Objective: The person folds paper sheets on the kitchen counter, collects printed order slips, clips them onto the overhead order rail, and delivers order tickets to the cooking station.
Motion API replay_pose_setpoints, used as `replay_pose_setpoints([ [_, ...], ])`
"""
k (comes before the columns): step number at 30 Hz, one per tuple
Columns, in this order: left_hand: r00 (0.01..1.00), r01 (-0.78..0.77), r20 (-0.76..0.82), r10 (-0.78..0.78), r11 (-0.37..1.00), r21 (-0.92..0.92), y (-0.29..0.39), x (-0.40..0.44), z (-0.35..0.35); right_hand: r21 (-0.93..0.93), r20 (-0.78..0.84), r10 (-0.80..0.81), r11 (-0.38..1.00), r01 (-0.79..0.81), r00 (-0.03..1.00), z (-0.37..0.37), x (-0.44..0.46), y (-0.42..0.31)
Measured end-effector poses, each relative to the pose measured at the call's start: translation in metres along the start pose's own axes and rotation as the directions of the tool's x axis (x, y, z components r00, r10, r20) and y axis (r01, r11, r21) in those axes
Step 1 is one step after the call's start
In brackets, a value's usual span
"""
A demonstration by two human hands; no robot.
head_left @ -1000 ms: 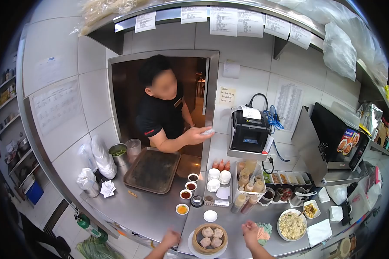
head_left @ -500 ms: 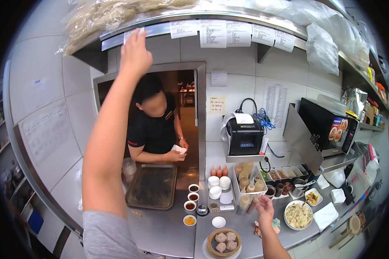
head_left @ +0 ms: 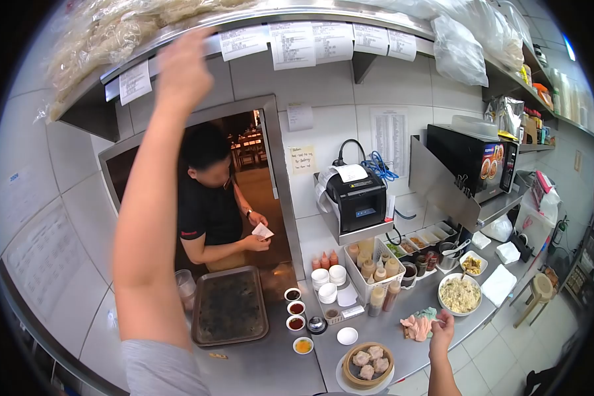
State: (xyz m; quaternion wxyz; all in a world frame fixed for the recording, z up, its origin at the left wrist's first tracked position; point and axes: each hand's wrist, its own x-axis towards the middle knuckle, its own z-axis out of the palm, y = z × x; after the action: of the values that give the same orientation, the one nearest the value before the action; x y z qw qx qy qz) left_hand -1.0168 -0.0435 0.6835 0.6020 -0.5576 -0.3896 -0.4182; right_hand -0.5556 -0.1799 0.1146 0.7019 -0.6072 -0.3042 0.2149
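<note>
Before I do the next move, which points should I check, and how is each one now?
1. Steamer sits on plate: ok.
2. Four dumplings inside: ok.
3. Steamer covered, if wanted: not ok, no lid on it.
4. Four sauce cups upright and filled: ok.
5. Left hand has hold of a slip: cannot tell, the raised hand is blurred.
6. Right hand clear of the cloths: cannot tell, they overlap in view.

The left hand [head_left: 183,71], blurred, is raised among printed paper slips [head_left: 292,45] at eleven o'clock, and the right hand [head_left: 443,331] is just beside a crumpled cloth [head_left: 416,328] between four and five, with a bamboo steamer [head_left: 368,385] of four dumplings [head_left: 362,358] at five.
</note>
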Motion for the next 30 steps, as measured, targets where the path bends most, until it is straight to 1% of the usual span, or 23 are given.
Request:
replay_pose_setpoints([
  [1,0.985,-0.174,-0.017,0.173,0.973,-0.150,0.015,0.004,0.007,0.018,0.040,-0.009,1.000,0.009,0.999,0.010,-0.002,0.000],
  [3,0.989,-0.142,0.027,0.144,0.986,-0.082,0.027,-0.004,0.020,0.055,0.123,-0.032,0.998,0.025,0.992,0.029,-0.005,-0.001],
  [4,0.990,-0.127,0.046,0.130,0.991,-0.047,0.030,-0.007,0.024,0.131,0.166,-0.020,0.991,-0.002,0.986,0.039,-0.013,-0.015],
  [7,0.996,-0.012,0.087,0.003,0.995,0.098,-0.011,-0.031,0.010,0.141,0.203,0.016,0.989,-0.046,0.979,0.051,-0.021,-0.009],
  [8,0.996,0.023,0.082,-0.035,0.990,0.140,-0.026,-0.041,0.004,0.092,0.220,-0.028,0.996,0.008,0.975,0.048,-0.017,0.007],
  [9,0.994,0.061,0.074,-0.075,0.982,0.181,-0.040,-0.049,0.000,0.082,0.221,-0.010,0.997,-0.008,0.975,0.045,-0.015,0.012],
  [11,0.993,0.064,0.090,-0.081,0.981,0.183,-0.060,-0.050,-0.002,0.061,0.224,0.022,0.997,-0.036,0.974,0.041,-0.011,0.017],
  [12,0.991,0.067,0.100,-0.087,0.980,0.186,-0.064,-0.050,-0.005,0.047,0.213,0.024,0.998,-0.035,0.977,0.041,-0.010,0.014],
  [15,0.950,0.202,0.153,-0.273,0.908,0.366,-0.026,-0.023,-0.013,0.019,0.184,0.002,1.000,-0.006,0.983,0.041,-0.001,0.001],
  [17,0.989,0.147,-0.003,-0.151,0.958,0.247,0.007,-0.002,-0.002,0.013,0.167,-0.037,0.999,0.036,0.985,0.043,0.001,-0.001],
  [18,0.999,0.022,0.031,-0.025,0.996,0.089,0.026,0.008,0.002,0.026,0.176,-0.035,0.999,0.031,0.984,0.045,-0.001,-0.002],
  [19,0.993,-0.101,0.044,0.105,0.992,-0.076,0.045,0.017,0.007,0.038,0.183,-0.033,0.999,0.026,0.982,0.048,-0.004,-0.003],
  [21,0.965,-0.263,-0.011,0.263,0.965,-0.018,0.074,0.023,0.034,0.037,0.204,-0.035,0.999,0.028,0.978,0.048,-0.007,0.000],
  [23,0.974,-0.227,0.022,0.227,0.974,-0.008,0.082,0.017,0.043,0.018,0.231,-0.045,0.999,0.042,0.972,0.046,-0.011,0.014],
  [25,0.982,-0.183,0.047,0.182,0.983,0.019,0.079,0.010,0.044,-0.018,0.222,-0.037,0.999,0.042,0.974,0.039,-0.013,0.022],
  [27,0.989,-0.135,0.071,0.130,0.989,0.064,0.061,-0.003,0.039,-0.031,0.214,-0.043,0.998,0.051,0.976,0.031,-0.012,0.031],
  [30,0.994,-0.078,0.085,0.069,0.991,0.110,0.027,-0.023,0.025,-0.065,0.186,-0.004,0.998,0.016,0.982,0.020,-0.016,0.024],
])
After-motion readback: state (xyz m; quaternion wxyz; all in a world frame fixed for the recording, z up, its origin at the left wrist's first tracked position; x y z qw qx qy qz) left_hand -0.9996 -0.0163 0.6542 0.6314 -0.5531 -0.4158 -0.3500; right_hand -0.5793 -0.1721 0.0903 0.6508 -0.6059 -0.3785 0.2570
